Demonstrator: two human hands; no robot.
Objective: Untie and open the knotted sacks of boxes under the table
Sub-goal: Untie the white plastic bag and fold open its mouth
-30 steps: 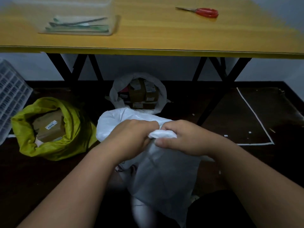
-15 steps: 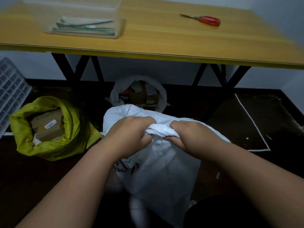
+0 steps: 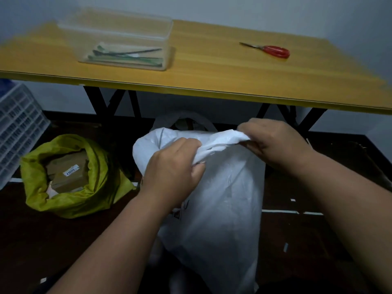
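Sacks: white sack [image 3: 220, 209], yellow sack [image 3: 99, 187], grey sack [image 3: 163, 122].

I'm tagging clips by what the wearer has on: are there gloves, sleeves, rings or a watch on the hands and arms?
None show. The left hand and right hand are bare, without gloves or visible rings. Both forearms are uncovered to the bottom of the picture: no sleeve, watch or wristband appears.

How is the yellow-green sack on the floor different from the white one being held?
The yellow-green sack sits open, untouched, boxes showing; the white sack has its mouth bunched between the left hand and right hand, contents hidden. The white one stands taller. Both stand before the table.
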